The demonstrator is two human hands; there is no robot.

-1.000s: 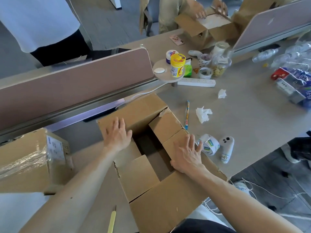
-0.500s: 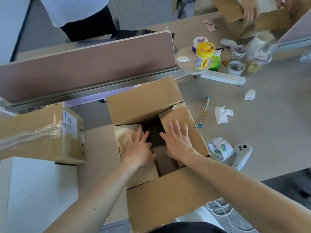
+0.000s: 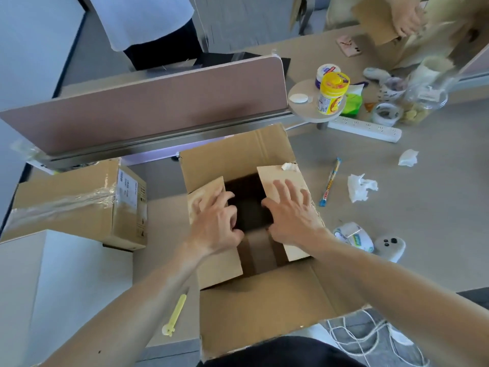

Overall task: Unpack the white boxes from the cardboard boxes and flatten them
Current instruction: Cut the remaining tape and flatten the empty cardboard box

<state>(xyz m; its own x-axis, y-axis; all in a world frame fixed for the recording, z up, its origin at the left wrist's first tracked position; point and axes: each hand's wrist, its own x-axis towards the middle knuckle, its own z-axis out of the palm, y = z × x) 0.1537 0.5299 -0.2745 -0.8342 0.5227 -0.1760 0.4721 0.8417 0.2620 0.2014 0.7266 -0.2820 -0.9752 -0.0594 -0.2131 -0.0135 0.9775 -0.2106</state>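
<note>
While flat on the cardboard box [image 3: 232, 152], right hand [image 3: 293, 215] spread-fingered on right flap [image 3: 275, 176]; left hand [image 3: 214, 223] on left flap [image 3: 221, 267], grip unclear

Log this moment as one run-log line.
open cardboard box | left hand on left inner flap | right hand flat on right inner flap

1. I see an open cardboard box [image 3: 259, 300] on the surface [image 3: 423, 194], its interior dark.
2. Left hand [image 3: 214, 223] rests on the left inner flap [image 3: 219, 263]; grip blurred.
3. Right hand [image 3: 291, 215] lies flat on the right inner flap [image 3: 275, 176], fingers [image 3: 284, 189] spread.
4. A taped cardboard box [image 3: 66, 205] sits apart, to the left.
</note>
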